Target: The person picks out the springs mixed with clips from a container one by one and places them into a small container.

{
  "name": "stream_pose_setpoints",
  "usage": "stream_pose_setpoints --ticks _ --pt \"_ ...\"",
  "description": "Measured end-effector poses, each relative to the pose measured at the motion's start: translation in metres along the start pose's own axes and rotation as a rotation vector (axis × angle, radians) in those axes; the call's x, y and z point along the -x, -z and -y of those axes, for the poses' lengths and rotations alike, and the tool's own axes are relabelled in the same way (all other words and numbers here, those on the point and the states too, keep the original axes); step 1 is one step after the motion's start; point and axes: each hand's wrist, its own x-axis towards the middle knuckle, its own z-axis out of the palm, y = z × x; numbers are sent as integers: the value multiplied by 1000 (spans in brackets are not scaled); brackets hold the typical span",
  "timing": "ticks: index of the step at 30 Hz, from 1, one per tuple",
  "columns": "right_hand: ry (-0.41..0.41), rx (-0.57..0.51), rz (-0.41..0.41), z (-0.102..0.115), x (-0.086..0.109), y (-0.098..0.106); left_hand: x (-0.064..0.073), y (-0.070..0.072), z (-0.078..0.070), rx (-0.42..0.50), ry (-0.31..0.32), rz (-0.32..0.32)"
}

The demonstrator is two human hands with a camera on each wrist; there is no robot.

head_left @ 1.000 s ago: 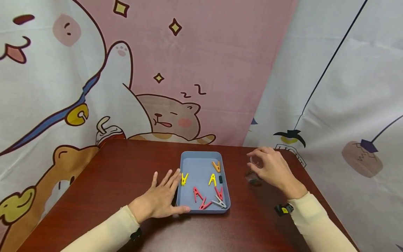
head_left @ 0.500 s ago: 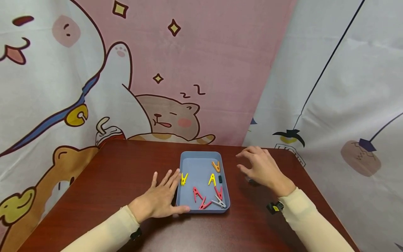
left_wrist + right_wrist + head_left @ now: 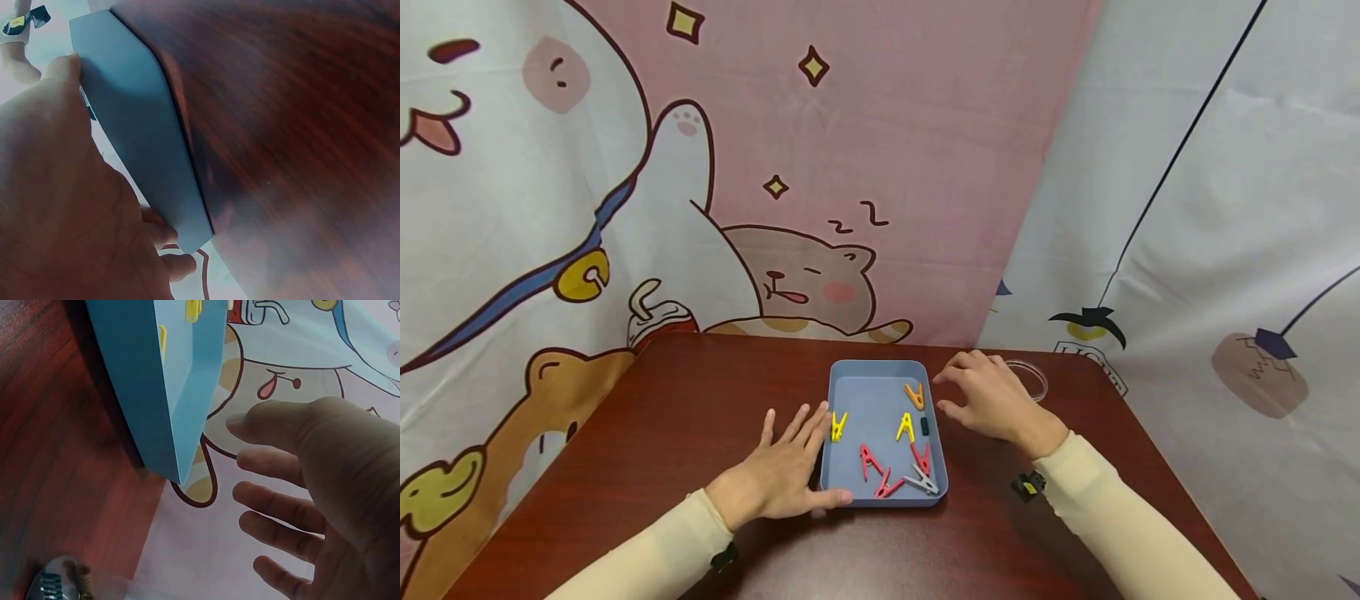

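A blue-grey tray (image 3: 874,402) lies on the table with several small clothespins in it: an orange one (image 3: 915,397), a yellow one (image 3: 906,427), another yellow one (image 3: 838,427), a grey one (image 3: 921,481) and several red ones. A small dark green piece (image 3: 925,427), its kind unclear, lies along the right wall. My left hand (image 3: 778,471) rests against the tray's left side, fingers spread, thumb at the near-left corner. Over the table just right of the tray, my right hand (image 3: 992,398) hovers with fingers slightly bent and nothing visible between them.
Behind the right hand stands a clear round container (image 3: 1032,379); in the right wrist view, green and brown ribbed items (image 3: 56,584) show inside it. A patterned cloth (image 3: 880,167) hangs behind the brown table (image 3: 737,375).
My right hand has moved left, away from the clear container and up to the tray's right side, uncovering the container's rim. The left hand and the tray's contents stay put.
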Motion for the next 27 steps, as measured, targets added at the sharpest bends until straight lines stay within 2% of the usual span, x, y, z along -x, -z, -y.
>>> stream_pose_setpoints --ticks 13,21,27 --pt "73 68 162 17 -17 -20 1 1 0 1 -3 -10" --pt "47 68 270 23 -27 -31 2 1 0 2 0 -6" --pt "48 93 304 25 -31 -37 1 0 0 -3 4 1"
